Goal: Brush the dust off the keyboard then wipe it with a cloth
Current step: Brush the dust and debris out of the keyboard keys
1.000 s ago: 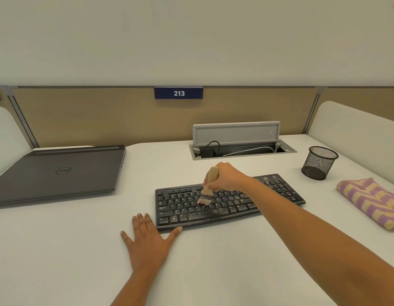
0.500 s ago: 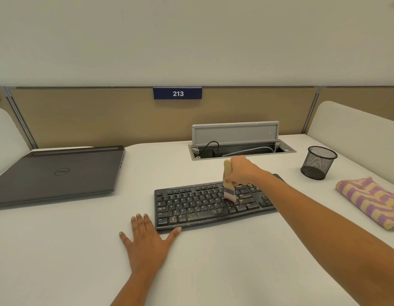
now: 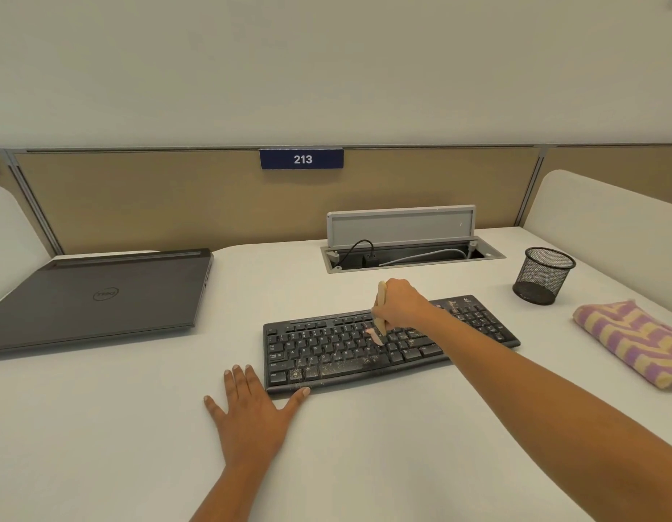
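1. Right hand (image 3: 402,305) clenched round small wooden-handled brush (image 3: 381,303), bristles on middle rows of dusty black plastic keyboard (image 3: 326,357) at centre of white desk (image 3: 138,427).
2. Left hand (image 3: 251,408) lay flat, thumb tip at keyboard's front edge.
3. Best bet: short light strokes toward one edge; bottom row held most grit.
4. Purple-and-yellow striped cloth (image 3: 635,340) lay well right, untouched.

Laptop (image 3: 97,295) left of keyboard (image 3: 349,352); cloth (image 3: 635,340) right; cup (image 3: 544,275) behind cloth.
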`<action>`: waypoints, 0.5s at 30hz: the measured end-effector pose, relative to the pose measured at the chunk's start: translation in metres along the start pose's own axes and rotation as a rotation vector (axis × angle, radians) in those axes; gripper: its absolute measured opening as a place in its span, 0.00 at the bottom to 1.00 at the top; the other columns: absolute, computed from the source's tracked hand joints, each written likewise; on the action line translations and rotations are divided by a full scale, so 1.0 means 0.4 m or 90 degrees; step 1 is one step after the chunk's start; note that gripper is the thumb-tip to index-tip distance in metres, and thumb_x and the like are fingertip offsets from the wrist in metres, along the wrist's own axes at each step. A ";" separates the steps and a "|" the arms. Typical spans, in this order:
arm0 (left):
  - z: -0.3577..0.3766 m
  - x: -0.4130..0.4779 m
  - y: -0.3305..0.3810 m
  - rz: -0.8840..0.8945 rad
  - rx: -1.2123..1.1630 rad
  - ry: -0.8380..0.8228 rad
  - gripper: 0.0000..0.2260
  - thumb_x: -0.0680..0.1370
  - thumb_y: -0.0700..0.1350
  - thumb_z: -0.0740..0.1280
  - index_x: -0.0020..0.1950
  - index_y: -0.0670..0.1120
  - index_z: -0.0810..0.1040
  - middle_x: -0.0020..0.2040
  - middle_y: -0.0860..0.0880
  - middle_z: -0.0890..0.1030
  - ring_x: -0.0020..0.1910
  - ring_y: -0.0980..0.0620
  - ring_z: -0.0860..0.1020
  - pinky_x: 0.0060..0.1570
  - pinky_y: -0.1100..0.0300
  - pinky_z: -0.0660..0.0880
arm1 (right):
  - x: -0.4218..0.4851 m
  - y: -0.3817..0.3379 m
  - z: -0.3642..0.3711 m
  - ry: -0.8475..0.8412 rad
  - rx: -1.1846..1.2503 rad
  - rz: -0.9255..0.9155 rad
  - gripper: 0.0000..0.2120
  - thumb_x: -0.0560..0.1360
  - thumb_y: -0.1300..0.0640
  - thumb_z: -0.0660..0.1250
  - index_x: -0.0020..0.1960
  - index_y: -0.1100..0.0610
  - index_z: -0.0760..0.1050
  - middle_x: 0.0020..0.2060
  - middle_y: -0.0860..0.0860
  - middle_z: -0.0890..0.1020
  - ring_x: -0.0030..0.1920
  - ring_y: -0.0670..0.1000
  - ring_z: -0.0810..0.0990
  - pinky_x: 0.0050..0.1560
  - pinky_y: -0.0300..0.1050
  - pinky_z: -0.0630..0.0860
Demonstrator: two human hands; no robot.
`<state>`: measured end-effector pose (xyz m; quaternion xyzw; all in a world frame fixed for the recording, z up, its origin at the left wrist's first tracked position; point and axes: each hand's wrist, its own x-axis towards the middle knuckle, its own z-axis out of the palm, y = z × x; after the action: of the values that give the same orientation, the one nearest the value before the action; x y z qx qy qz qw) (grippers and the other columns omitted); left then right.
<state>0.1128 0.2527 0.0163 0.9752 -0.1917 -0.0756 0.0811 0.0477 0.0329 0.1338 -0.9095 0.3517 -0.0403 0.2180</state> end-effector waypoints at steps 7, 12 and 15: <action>0.002 0.003 -0.001 -0.001 0.002 -0.001 0.67 0.47 0.75 0.17 0.78 0.42 0.45 0.79 0.45 0.48 0.77 0.49 0.43 0.72 0.40 0.45 | 0.014 -0.022 -0.026 0.006 0.042 -0.003 0.11 0.77 0.60 0.64 0.57 0.65 0.73 0.52 0.60 0.81 0.47 0.56 0.82 0.38 0.39 0.75; 0.004 0.003 -0.002 0.000 0.005 -0.003 0.67 0.47 0.75 0.17 0.78 0.42 0.45 0.79 0.45 0.48 0.77 0.49 0.43 0.72 0.40 0.45 | 0.008 -0.015 0.003 0.078 0.084 0.007 0.12 0.77 0.59 0.63 0.55 0.66 0.75 0.51 0.60 0.81 0.51 0.57 0.81 0.48 0.45 0.77; 0.003 0.002 -0.002 -0.001 0.007 -0.004 0.67 0.47 0.75 0.16 0.78 0.42 0.45 0.79 0.45 0.48 0.77 0.49 0.43 0.72 0.40 0.45 | 0.001 -0.007 0.011 0.053 0.073 0.013 0.12 0.77 0.59 0.63 0.56 0.66 0.74 0.52 0.61 0.80 0.51 0.58 0.82 0.48 0.45 0.77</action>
<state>0.1138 0.2530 0.0150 0.9754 -0.1919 -0.0775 0.0753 0.0507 0.0361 0.1310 -0.8893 0.3671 -0.0960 0.2551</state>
